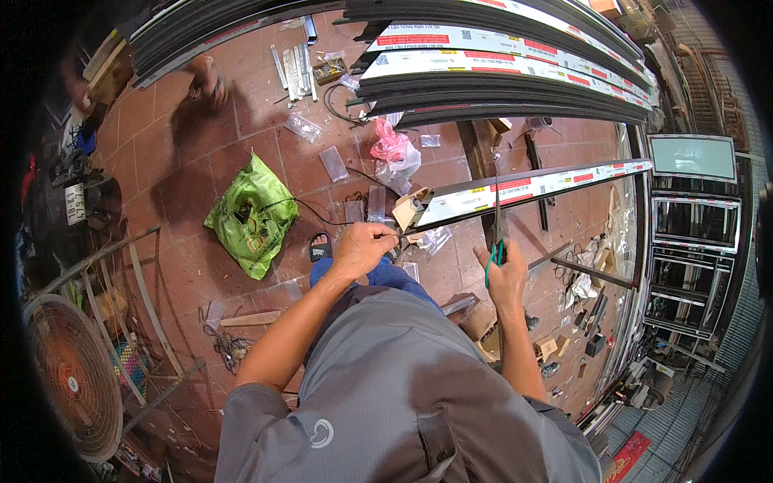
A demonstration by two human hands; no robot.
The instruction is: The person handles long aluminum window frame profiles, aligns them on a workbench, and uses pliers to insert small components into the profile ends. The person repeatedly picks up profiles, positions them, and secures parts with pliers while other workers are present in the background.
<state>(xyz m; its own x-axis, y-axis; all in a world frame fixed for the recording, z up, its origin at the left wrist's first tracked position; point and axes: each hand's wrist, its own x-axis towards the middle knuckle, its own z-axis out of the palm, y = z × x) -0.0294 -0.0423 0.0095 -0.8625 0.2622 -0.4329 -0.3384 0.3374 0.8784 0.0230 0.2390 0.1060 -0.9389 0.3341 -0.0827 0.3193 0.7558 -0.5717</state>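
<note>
My left hand (366, 251) is pinched closed on a thin black strip (322, 215), at the near end of a long metal profile. That strip trails from an open green plastic bag (254, 216) on the floor to the left. In my right hand (507, 278) is a pair of scissors (495, 251) with green handles, blades pointing away from me over the profile. The profile (515, 190) has white and red film along it and runs off to the right. A small wooden block (409, 211) is at its near end, just past my left fingertips.
More film-covered profiles (515, 64) lie stacked ahead. A pink plastic bag (391, 143) and clear packets (332, 163) are on the tiled floor (161, 189). A large round fan (72, 378) stands at left, and glazed frames (694, 221) lean at right. Another person's foot (208, 79) shows at upper left.
</note>
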